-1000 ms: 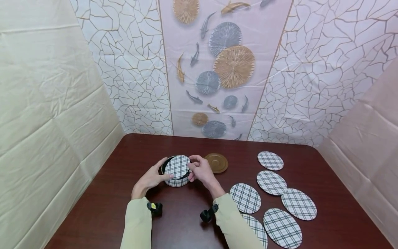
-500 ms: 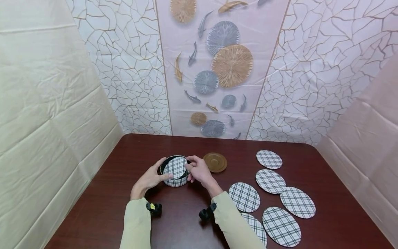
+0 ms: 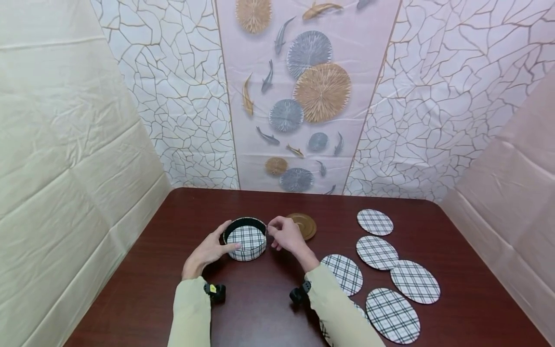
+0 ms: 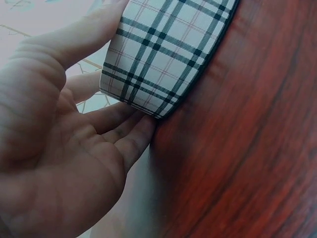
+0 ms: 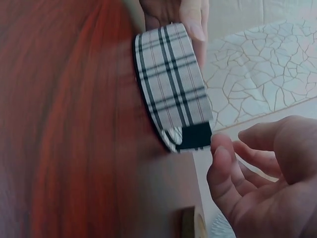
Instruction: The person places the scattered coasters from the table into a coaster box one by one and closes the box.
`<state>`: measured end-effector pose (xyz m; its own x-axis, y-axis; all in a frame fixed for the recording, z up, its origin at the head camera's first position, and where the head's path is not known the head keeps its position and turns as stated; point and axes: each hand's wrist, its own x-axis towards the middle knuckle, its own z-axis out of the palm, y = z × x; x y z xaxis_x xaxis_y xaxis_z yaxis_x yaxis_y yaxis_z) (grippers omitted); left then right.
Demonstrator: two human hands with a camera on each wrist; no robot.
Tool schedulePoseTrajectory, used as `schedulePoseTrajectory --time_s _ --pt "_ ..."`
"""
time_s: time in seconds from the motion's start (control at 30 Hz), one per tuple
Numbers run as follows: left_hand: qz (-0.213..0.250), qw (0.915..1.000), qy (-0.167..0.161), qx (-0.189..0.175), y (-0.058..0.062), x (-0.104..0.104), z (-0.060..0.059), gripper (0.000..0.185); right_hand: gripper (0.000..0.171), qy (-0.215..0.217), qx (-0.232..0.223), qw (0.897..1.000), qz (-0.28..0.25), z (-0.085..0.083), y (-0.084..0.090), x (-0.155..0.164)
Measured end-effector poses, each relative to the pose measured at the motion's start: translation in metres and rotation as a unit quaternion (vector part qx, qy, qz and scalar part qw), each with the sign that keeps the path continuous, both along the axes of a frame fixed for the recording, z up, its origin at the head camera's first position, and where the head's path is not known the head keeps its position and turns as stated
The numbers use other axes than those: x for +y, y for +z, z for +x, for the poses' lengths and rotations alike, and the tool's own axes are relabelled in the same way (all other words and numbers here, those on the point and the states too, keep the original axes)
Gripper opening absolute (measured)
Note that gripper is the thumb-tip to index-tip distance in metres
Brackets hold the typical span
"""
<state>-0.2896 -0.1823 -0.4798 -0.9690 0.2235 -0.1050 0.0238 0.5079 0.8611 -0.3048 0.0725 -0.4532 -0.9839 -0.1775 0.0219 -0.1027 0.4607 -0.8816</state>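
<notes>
A round plaid coaster holder with a black inner wall stands on the dark wooden table. Inside it lies a plaid coaster. My left hand grips the holder's left side, thumb over the front and fingers reaching behind; the left wrist view shows fingertips against the holder's lower edge. To the right of the holder is my right hand, loosely bent, holding nothing. In the right wrist view its fingertips are close to the holder's rim, near a cut-out in the wall.
Several loose plaid coasters lie on the right side of the table, among them a far one and a near one. My right sleeve partly covers another. A brown round disc lies behind my right hand. Curtains surround the table's back and sides.
The coaster that was tilted at the holder's opening has dropped down inside it. My right hand has let go and moved right. My left hand has stayed on the holder.
</notes>
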Motion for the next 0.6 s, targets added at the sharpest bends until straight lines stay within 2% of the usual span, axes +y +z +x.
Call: schedulePoseTrajectory --time_s 0.4,0.6 --pt "0.012 0.9999 -0.001 0.002 -0.003 0.0 0.0 0.09 0.017 0.024 0.013 0.999 0.029 -0.001 0.009 0.035" --pt "0.015 0.9999 0.007 0.003 0.0 0.0 -0.002 0.087 0.021 0.021 0.008 0.997 0.068 -0.003 0.012 0.05"
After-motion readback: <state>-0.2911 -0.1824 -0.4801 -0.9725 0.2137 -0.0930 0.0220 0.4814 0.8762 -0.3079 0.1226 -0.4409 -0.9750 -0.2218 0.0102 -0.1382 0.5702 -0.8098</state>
